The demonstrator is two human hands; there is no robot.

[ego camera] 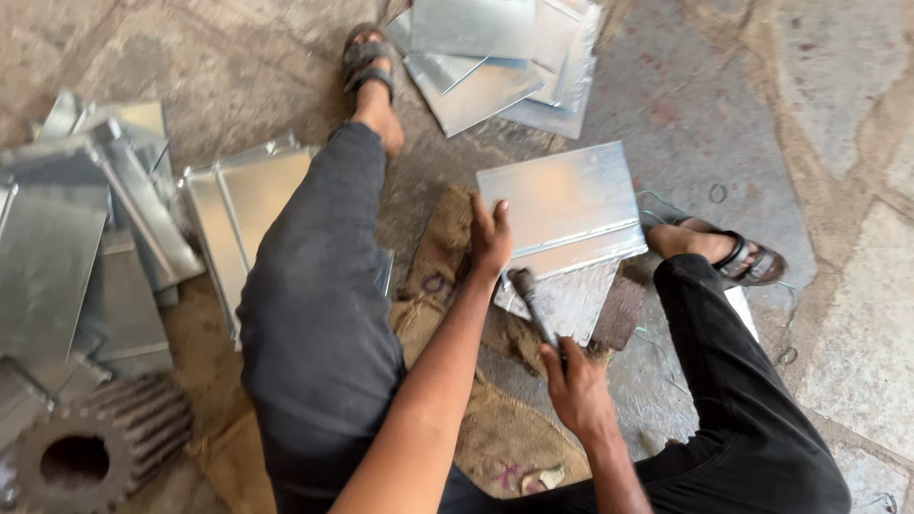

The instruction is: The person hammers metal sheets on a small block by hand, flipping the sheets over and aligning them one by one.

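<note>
— Head view first: where are the hands?

— Left hand [490, 238] lies flat, fingers spread, pressing the near edge of a folded metal sheet [562, 209]. Right hand [576, 385] is wrapped tight around the handle of a hammer [533, 305], whose head sits just at the sheet's lower left edge.

— And the sheet itself?

— It rests on a second shiny piece [566, 300] and a dark block [619, 314], over burlap sacking [476, 419] on the stone floor [838, 190] — right between the person's bent legs. A fold line runs along its lower part.

— What lies around?

— A stack of flat sheets [495, 57] beyond the left sandal [367, 59], more bent sheets [86, 228] heaped far left, a tray-like piece [243, 205] beside the left knee, and a heavy gear wheel [95, 447] at the bottom left corner. The right sandal [752, 262] sits just past the worked sheet.
</note>
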